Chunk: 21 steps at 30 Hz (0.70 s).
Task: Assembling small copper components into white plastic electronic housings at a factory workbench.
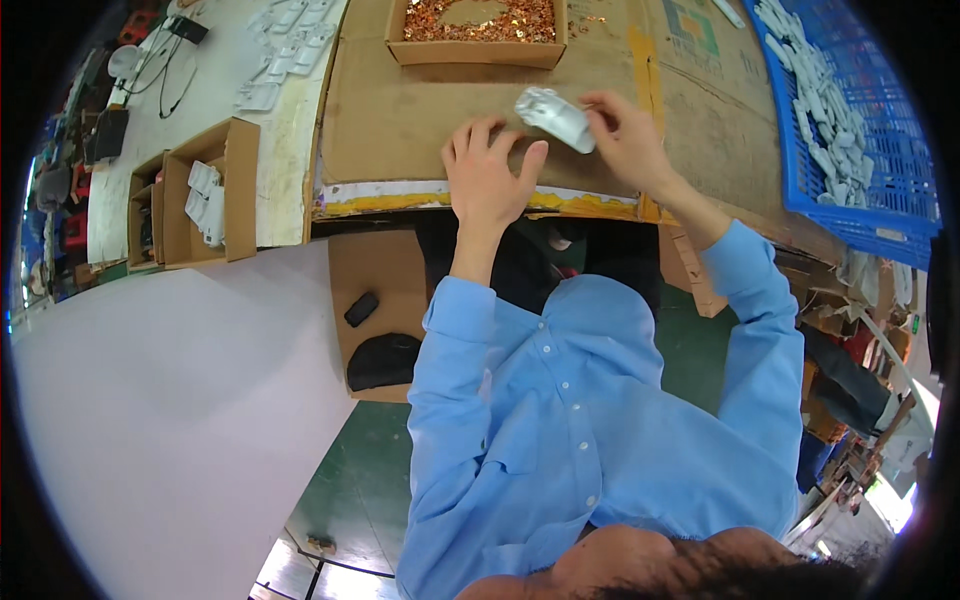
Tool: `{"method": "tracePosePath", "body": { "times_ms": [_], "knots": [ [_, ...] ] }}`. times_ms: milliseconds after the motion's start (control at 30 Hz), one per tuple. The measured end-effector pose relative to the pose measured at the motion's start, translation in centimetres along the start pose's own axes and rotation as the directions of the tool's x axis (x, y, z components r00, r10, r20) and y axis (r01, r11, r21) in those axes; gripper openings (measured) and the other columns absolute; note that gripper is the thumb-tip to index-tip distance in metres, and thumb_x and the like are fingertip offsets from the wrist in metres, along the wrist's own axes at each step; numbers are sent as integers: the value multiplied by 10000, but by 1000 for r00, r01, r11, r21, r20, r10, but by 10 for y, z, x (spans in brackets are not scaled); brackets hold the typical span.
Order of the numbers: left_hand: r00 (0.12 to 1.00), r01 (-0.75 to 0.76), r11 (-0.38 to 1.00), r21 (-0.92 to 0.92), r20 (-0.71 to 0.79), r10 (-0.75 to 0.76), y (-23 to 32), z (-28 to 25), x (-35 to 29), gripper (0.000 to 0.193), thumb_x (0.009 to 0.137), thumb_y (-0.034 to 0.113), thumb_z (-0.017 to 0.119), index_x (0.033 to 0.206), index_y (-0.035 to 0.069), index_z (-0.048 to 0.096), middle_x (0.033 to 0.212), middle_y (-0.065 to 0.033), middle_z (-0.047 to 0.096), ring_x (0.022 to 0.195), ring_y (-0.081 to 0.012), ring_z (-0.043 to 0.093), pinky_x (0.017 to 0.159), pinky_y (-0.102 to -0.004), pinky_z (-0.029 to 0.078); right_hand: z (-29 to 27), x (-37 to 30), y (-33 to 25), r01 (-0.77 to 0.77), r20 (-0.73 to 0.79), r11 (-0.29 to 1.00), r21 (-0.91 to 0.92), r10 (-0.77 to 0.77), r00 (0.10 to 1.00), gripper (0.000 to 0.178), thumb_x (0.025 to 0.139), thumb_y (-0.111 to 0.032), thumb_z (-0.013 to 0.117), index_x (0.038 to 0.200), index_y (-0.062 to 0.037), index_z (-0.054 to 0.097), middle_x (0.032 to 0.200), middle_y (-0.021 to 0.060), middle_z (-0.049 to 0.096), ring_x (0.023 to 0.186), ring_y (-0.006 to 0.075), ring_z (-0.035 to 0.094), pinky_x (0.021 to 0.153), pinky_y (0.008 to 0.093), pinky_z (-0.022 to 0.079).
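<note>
A white moulded plastic part (pixel 560 120), longish and with an uneven far-left end, is held tilted over the cardboard-covered bench (pixel 420 110). My right hand (pixel 628 142) grips its near-right end between thumb and fingers. To the left of the part is my left hand (pixel 488 172), its fingers spread and curved above the cardboard and holding nothing. Its fingertips come close to the part; whether they touch it I cannot tell. Beyond both hands, a shallow cardboard tray (pixel 478 54) holds many small copper-coloured metal pieces.
At the right stands a blue plastic basket (pixel 870 222) with many white parts. On the left table, a cardboard box (pixel 242 190) holds several white pieces, and more white parts (pixel 262 95) lie behind it. Yellow tape (pixel 400 200) runs along the bench's front edge.
</note>
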<state>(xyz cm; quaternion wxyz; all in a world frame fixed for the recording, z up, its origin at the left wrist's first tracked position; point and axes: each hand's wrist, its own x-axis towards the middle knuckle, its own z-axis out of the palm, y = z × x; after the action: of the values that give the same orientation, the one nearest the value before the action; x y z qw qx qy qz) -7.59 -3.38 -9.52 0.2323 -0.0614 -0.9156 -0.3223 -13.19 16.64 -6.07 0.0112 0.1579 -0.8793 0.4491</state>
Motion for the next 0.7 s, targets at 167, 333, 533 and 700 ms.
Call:
{"method": "tracePosePath", "body": {
  "times_ms": [167,333,533,700],
  "knots": [
    [976,110,979,-174,-165,-139,-7,4,-2,215,828,241,641,914,53,698,1010,-98,651,1015,-315,568,869,-441,429,25,5,-44,37,206,984,175,-74,976,202,914,-106,610,1100,-28,629,843,99,684,741,168,650,684,305,523],
    [955,162,964,-213,-210,-207,-8,1,3,101,787,134,645,849,57,664,959,-74,658,930,-295,586,799,-418,448,7,71,-43,159,194,985,58,-168,967,234,913,-165,655,1104,-31,643,851,38,672,763,93,615,688,254,503],
    [961,155,969,-194,-200,-193,-8,3,0,117,786,99,657,888,44,646,956,-85,661,893,-298,594,789,-405,465,20,184,-52,178,289,935,-306,-87,953,194,829,-146,590,932,-28,705,913,187,700,882,346,667,799,438,529],
    [952,178,969,-171,-218,-214,-8,2,0,152,772,80,667,917,50,634,978,-74,655,897,-294,591,785,-405,466,42,228,-34,466,455,702,-539,-222,862,166,781,-124,632,904,-45,710,903,183,700,872,350,674,771,431,543]
  ]
}}
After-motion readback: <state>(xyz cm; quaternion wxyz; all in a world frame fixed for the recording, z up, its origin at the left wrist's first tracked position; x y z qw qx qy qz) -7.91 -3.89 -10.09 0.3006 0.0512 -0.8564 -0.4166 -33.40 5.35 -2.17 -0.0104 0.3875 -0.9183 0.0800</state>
